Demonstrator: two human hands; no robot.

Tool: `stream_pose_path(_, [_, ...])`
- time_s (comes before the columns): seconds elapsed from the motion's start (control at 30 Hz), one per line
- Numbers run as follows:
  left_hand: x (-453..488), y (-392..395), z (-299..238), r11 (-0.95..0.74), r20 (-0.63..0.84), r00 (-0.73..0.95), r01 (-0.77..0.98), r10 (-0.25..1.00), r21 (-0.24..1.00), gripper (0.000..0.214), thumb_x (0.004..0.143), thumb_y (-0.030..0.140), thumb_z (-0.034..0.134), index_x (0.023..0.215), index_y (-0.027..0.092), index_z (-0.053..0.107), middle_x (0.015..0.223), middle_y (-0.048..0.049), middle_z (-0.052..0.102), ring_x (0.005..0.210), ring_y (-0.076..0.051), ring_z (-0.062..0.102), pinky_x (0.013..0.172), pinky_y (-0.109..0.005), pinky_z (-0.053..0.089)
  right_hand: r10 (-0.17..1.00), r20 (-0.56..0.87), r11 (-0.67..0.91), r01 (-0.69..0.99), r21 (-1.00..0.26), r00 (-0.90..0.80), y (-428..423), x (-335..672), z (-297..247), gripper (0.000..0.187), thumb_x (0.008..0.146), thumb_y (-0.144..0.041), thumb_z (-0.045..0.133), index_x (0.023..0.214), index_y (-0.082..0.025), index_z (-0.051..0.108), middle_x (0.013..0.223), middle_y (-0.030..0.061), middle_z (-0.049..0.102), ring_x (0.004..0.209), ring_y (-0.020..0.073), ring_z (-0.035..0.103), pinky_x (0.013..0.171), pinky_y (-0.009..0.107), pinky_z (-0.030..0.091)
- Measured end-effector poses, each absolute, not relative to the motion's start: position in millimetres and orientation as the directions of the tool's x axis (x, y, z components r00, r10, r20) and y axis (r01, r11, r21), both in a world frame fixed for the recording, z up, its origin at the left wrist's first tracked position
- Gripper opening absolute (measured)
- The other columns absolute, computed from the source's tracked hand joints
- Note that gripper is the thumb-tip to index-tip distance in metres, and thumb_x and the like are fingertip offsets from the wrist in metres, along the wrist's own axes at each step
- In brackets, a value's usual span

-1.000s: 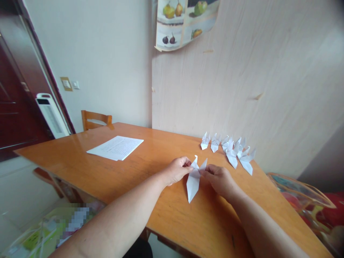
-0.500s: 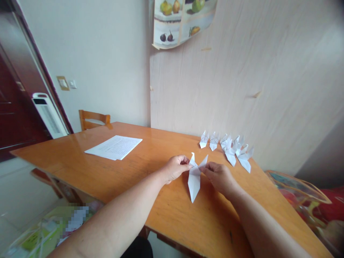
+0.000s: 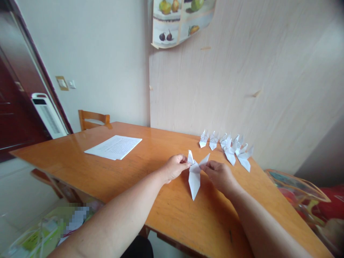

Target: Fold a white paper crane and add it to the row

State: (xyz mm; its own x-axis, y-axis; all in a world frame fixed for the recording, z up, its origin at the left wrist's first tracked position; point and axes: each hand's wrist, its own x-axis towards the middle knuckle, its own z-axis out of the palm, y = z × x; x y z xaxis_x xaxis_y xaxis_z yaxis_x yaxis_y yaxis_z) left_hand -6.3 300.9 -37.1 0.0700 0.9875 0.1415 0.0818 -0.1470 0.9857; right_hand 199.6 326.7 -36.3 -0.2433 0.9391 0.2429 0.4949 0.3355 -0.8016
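A white paper crane (image 3: 194, 179) is held between my two hands, just above the wooden table (image 3: 129, 179). My left hand (image 3: 177, 167) pinches it at the base of its left point, thumb and fingers closed. On the other side, my right hand (image 3: 219, 173) grips the base of the right point the same way. The crane's two narrow points spread up and apart, and one broad wing hangs down toward me. Farther back on the right stand several finished-looking paper cranes (image 3: 244, 159), some with printed writing on them.
A stack of printed paper sheets (image 3: 114, 147) lies on the table's left part. Behind the table's far edge is a wooden chair (image 3: 94, 119). The pale wall panel (image 3: 188, 96) borders the back. A clear bag with orange trim (image 3: 298, 186) is beyond the right edge.
The crane's two upper points have spread farther apart, the left one leaning left and the right one outward. Both hands keep their grip in nearly the same place.
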Motion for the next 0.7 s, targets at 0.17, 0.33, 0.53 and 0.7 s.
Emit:
stream_pose_path(0.17, [-5.7,298.2,-34.6,-0.141,0.133,0.076,0.112,0.988,0.984,0.017,0.079,0.028,0.07,0.088,0.015,0.064,0.09,-0.0042,0.067,0.087,-0.019,0.058,0.085,-0.032,0.04,0.937,0.24,0.34,0.51,-0.79,-0.253,328.4,200.7,-37.3,0.033,0.083,-0.05,0.059,0.071,-0.02,0.065,0.057,-0.0027,0.051,0.055,0.0138,0.043,0.052,0.028,0.03])
stream_pose_path(0.33, [-6.5,296.8,-34.7,-0.162,0.15,0.097,0.122,0.984,0.979,0.017,0.076,0.026,0.071,0.087,0.016,0.062,0.087,-0.0018,0.064,0.083,-0.017,0.056,0.083,-0.031,0.041,0.931,0.233,0.351,0.515,-0.782,-0.28,326.3,199.4,-37.4,0.032,0.082,-0.048,0.058,0.074,-0.019,0.069,0.057,-0.0025,0.053,0.054,0.0136,0.043,0.052,0.028,0.03])
stream_pose_path(0.53, [-7.1,297.8,-36.2,-0.184,0.172,0.113,0.106,0.979,0.977,0.018,0.073,0.026,0.073,0.082,0.017,0.06,0.085,0.0006,0.062,0.08,-0.015,0.054,0.081,-0.028,0.04,0.937,0.211,0.328,0.492,-0.806,-0.28,323.3,197.0,-36.6,0.027,0.08,-0.044,0.06,0.072,-0.019,0.067,0.054,-0.0034,0.05,0.051,0.0126,0.04,0.049,0.027,0.028])
stream_pose_path(0.7, [-5.7,298.1,-35.7,-0.178,0.167,0.099,0.113,0.981,0.978,0.018,0.071,0.026,0.074,0.076,0.018,0.058,0.081,0.0012,0.061,0.078,-0.015,0.053,0.077,-0.027,0.039,0.928,0.191,0.325,0.441,-0.837,-0.32,324.4,196.8,-37.6,0.023,0.076,-0.04,0.063,0.068,-0.019,0.066,0.055,-0.0029,0.052,0.053,0.0125,0.041,0.049,0.026,0.029])
